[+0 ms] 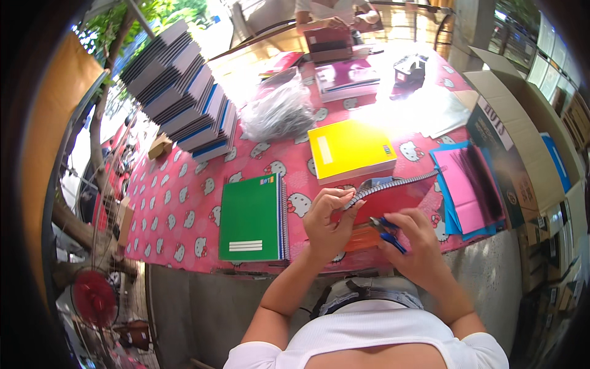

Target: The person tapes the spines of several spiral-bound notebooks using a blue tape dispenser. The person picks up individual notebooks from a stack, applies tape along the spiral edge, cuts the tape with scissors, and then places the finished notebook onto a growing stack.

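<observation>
My left hand [327,222] pinches the left end of a red spiral notebook [399,202], held up on edge so its wire binding [399,181] slants up to the right. In my right hand [419,247] is a pair of small pliers [392,240] with blue handles. Their metal jaws sit just right of my left fingertips, apart from the binding as far as I can see. A green spiral notebook [249,212] lies flat to the left. Beyond the red one rests a pile of yellow notebooks [350,147]. Something orange [362,237] shows beneath my hands.
A tall notebook stack [190,98] rises at the far left beside a clear plastic bag [279,111]. Pink and blue sheets [470,190] with dark coils lie right, near cardboard boxes [516,117]. Across the table, a person [335,15] sits behind purple notebooks [347,77].
</observation>
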`<state>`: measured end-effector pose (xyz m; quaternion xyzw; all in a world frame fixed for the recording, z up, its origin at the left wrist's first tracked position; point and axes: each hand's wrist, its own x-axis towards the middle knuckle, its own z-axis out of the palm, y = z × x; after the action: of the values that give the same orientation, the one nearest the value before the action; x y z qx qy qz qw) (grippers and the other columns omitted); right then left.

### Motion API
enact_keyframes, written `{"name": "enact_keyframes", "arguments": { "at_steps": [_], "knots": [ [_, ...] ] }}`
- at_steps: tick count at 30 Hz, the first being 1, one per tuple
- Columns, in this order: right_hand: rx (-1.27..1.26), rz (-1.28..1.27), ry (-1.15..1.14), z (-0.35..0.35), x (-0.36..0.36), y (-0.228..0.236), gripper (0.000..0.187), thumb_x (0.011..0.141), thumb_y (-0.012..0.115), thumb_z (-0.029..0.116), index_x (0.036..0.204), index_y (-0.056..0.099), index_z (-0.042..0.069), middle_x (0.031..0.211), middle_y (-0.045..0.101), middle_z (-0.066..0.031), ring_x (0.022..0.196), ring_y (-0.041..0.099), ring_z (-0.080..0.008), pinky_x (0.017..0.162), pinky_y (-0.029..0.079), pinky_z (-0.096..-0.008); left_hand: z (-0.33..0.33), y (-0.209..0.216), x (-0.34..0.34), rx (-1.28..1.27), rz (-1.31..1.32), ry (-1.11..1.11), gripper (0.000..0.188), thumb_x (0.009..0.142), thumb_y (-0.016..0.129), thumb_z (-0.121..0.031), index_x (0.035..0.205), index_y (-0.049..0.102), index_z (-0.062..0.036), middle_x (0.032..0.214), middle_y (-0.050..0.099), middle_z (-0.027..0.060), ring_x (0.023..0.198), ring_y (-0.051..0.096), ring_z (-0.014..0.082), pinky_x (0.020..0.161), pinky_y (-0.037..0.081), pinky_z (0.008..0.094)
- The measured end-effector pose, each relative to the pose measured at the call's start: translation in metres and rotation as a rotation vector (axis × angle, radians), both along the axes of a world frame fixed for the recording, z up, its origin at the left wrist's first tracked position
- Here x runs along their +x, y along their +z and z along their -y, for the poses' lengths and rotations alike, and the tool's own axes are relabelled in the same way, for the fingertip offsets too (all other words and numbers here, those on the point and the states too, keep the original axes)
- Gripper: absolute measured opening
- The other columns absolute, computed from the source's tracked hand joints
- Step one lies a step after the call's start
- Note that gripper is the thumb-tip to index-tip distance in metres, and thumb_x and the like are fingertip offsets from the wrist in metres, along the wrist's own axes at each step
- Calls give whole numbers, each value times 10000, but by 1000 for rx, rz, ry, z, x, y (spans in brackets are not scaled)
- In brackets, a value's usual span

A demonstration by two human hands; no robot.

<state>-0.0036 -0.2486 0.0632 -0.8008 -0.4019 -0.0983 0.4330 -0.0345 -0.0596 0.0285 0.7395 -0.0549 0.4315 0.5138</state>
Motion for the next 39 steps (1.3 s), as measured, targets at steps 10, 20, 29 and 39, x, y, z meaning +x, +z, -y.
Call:
{"name": "enact_keyframes", "arguments": {
  "at_steps": [10,20,29,39],
  "knots": [
    [182,-887,286,17,33,11,285,875,675,245,991,654,-15,862,637,-63,754,617,-151,618,493,-280,17,14,21,263,166,-20,223,707,720,129,859,610,8,881,664,141,818,671,237,701,561,308],
    [-28,-215,43,46,47,-83,431,742,753,168,1100,577,5,1041,603,-149,912,596,-287,789,471,-359,-21,19,10,-430,-111,54,155,825,676,20,961,629,-38,946,693,102,855,651,134,730,526,261],
    [-273,-127,-172,93,136,-162,367,713,770,164,1023,625,32,1277,494,-200,1109,523,-379,979,403,-457,-127,142,-84,468,615,648,397,983,390,-356,873,524,1,578,393,24,503,401,126,450,346,251],
    [-133,40,65,-8,209,-118,323,766,735,142,1031,609,8,1298,477,-227,1148,504,-392,960,422,-452,-236,8,27,959,-613,180,224,893,582,-222,1036,620,-54,1072,616,98,1036,561,254,955,373,472]
  ]
}}
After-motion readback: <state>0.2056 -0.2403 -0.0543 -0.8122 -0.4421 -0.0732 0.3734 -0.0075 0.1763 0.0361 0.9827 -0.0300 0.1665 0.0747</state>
